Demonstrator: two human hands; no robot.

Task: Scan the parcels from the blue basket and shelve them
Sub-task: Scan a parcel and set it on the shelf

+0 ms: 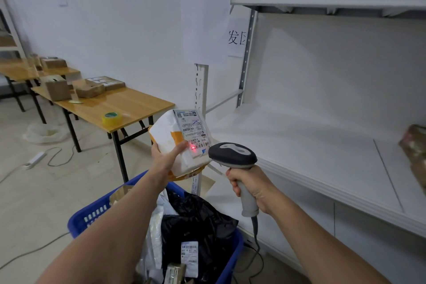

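White wall (115, 18) and pale floor enclose the room. White metal shelving (322, 145) occupies the right, with a brown parcel (415, 145) lying at its far edge. Wooden tables (129, 104) bearing cardboard boxes are ranged along the wall. The blue basket (92, 217), filled with bagged parcels, is seen below. A sheet (198, 18) printed "4-3" is fixed by the upright. A white-and-orange parcel (170, 136) is gripped in the left hand (163, 157) above the basket. The scanner (232, 154) handle is clasped by the right hand (253, 187). A red dot (193, 147) is cast on the label (192, 131).
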